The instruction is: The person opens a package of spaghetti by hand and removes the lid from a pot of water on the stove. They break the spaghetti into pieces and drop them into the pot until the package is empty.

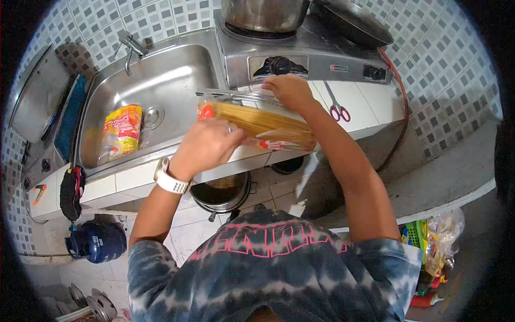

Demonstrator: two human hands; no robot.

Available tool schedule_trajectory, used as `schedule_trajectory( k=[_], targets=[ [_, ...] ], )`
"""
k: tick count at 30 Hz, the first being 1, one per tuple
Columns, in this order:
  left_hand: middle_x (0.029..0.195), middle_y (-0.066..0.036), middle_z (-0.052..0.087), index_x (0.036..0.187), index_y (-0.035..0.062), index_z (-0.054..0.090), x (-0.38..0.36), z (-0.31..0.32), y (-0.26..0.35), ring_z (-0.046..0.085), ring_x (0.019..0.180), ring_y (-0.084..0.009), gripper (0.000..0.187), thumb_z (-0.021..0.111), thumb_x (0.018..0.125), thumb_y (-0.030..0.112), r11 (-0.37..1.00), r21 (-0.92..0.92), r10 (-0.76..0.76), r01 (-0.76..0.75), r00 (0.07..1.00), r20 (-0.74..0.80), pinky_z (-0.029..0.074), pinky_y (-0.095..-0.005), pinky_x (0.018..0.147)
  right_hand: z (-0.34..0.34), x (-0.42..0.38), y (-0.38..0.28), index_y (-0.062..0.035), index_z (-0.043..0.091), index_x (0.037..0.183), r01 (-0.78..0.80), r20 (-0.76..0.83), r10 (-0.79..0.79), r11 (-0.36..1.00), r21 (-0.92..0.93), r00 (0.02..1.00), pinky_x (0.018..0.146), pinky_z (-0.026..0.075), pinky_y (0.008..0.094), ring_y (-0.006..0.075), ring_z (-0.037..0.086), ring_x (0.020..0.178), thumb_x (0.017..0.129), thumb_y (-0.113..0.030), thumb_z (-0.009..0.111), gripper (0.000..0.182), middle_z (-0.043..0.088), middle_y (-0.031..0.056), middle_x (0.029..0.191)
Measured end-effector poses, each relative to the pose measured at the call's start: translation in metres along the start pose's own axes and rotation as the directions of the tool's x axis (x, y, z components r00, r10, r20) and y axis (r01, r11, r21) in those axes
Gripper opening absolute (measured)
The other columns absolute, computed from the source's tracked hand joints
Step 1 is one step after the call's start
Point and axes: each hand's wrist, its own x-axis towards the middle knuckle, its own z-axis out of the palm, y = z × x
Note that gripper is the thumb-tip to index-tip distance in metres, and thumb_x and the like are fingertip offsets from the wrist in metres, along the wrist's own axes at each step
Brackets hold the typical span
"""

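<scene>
My left hand (206,147), with a ring and a white watch at the wrist, is closed around one side of a clear plastic pack of spaghetti (263,122). The long dry strands lie slantwise over the counter's front edge, and the pack has red printing at its ends. My right hand (291,92) is closed above the pack, fingers curled near the stove knob; what it pinches is hidden. A long thin metal utensil (220,95) lies behind the pack, its right end near my right hand. Scissors (339,111) with dark red handles rest on the tiles at the right.
A yellow and red pouch (122,131) lies in the steel sink (188,59). The stove (327,67) bears a large pot (265,15) and a frying pan (354,24). Below the counter are another pot (222,196) and a blue gas cylinder (99,242). An orange hose (401,96) hangs at the right.
</scene>
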Motion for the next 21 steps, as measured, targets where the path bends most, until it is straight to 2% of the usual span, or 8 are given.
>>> schedule_trajectory(
  k=[2, 6, 9, 11, 14, 17, 21],
  targets=[
    [0.056, -0.004, 0.05, 0.072, 0.0089, 0.057, -0.006, -0.002, 0.008, 0.053, 0.055, -0.0203, 0.006, 0.057, 0.07, 0.014, 0.999, -0.047, 0.016, -0.018, 0.999, -0.034, 0.042, -0.0323, 0.051, 0.003, 0.003, 0.002, -0.0153, 0.061, 0.087, 0.018, -0.014, -0.018, 1.0, -0.003, 1.0, 0.064, 0.045, 0.0431, 0.0316, 0.059, 0.076, 0.084, -0.039, 0.044, 0.029, 0.061, 0.0118, 0.079],
    [0.065, -0.008, 0.057, 0.076, 0.0055, 0.059, -0.009, -0.009, 0.019, 0.057, 0.061, -0.0243, 0.013, 0.061, 0.065, 0.009, 0.998, -0.045, -0.042, 0.044, 0.998, 0.049, 0.046, -0.0338, 0.053, 0.003, 0.01, -0.006, -0.0157, 0.061, 0.084, 0.025, 0.052, -0.023, 0.999, -0.034, 0.998, 0.064, 0.046, 0.043, 0.0299, 0.061, 0.076, 0.082, -0.038, 0.047, 0.026, 0.062, 0.011, 0.077],
    [0.068, -0.009, 0.058, 0.075, 0.0051, 0.059, -0.013, -0.013, 0.023, 0.057, 0.061, -0.0239, 0.011, 0.061, 0.065, 0.009, 0.999, -0.017, -0.047, 0.048, 0.998, 0.047, 0.046, -0.0334, 0.053, 0.005, 0.013, -0.006, -0.0158, 0.061, 0.084, 0.015, 0.076, -0.016, 1.0, 0.008, 0.997, 0.063, 0.046, 0.0425, 0.029, 0.061, 0.077, 0.082, -0.041, 0.047, 0.028, 0.062, 0.0108, 0.077],
    [0.069, -0.009, 0.058, 0.076, 0.0054, 0.059, -0.014, -0.011, 0.024, 0.057, 0.06, -0.024, 0.012, 0.063, 0.066, 0.01, 0.999, -0.033, -0.035, 0.035, 0.999, -0.007, 0.046, -0.0338, 0.053, 0.008, 0.012, -0.004, -0.016, 0.061, 0.084, 0.014, 0.076, -0.016, 1.0, 0.024, 0.997, 0.063, 0.046, 0.0422, 0.0281, 0.061, 0.076, 0.081, -0.042, 0.048, 0.029, 0.062, 0.0105, 0.078],
    [0.069, -0.009, 0.058, 0.077, 0.0055, 0.06, -0.012, -0.009, 0.026, 0.056, 0.06, -0.0244, 0.014, 0.064, 0.066, 0.011, 0.998, -0.042, -0.045, 0.043, 0.998, -0.05, 0.045, -0.0346, 0.054, 0.004, 0.011, -0.006, -0.0177, 0.062, 0.086, -0.009, 0.068, 0.007, 0.999, 0.032, 0.998, 0.064, 0.045, 0.0414, 0.0296, 0.059, 0.076, 0.082, -0.036, 0.047, 0.024, 0.062, 0.0096, 0.079],
    [0.073, -0.009, 0.058, 0.08, 0.0057, 0.06, -0.013, -0.005, 0.031, 0.055, 0.066, -0.0247, 0.016, 0.065, 0.066, 0.012, 0.993, -0.075, -0.097, 0.095, 0.995, -0.03, 0.043, -0.0355, 0.06, 0.014, 0.012, 0.003, -0.015, 0.061, 0.08, 0.004, 0.012, -0.005, 0.997, 0.076, 1.0, 0.063, 0.046, 0.0414, 0.0291, 0.06, 0.075, 0.078, -0.045, 0.052, 0.032, 0.062, 0.0092, 0.076],
    [0.078, -0.01, 0.055, 0.081, 0.0051, 0.056, -0.011, 0.003, 0.036, 0.053, 0.075, -0.0261, 0.017, 0.063, 0.067, 0.011, 0.978, -0.096, -0.183, 0.187, 0.982, 0.057, 0.039, -0.0365, 0.066, 0.003, 0.014, 0.015, -0.0149, 0.063, 0.077, 0.001, 0.025, -0.006, 0.986, 0.169, 1.0, 0.063, 0.046, 0.0407, 0.0305, 0.059, 0.073, 0.073, -0.048, 0.055, 0.034, 0.062, 0.0096, 0.075]
  ],
)
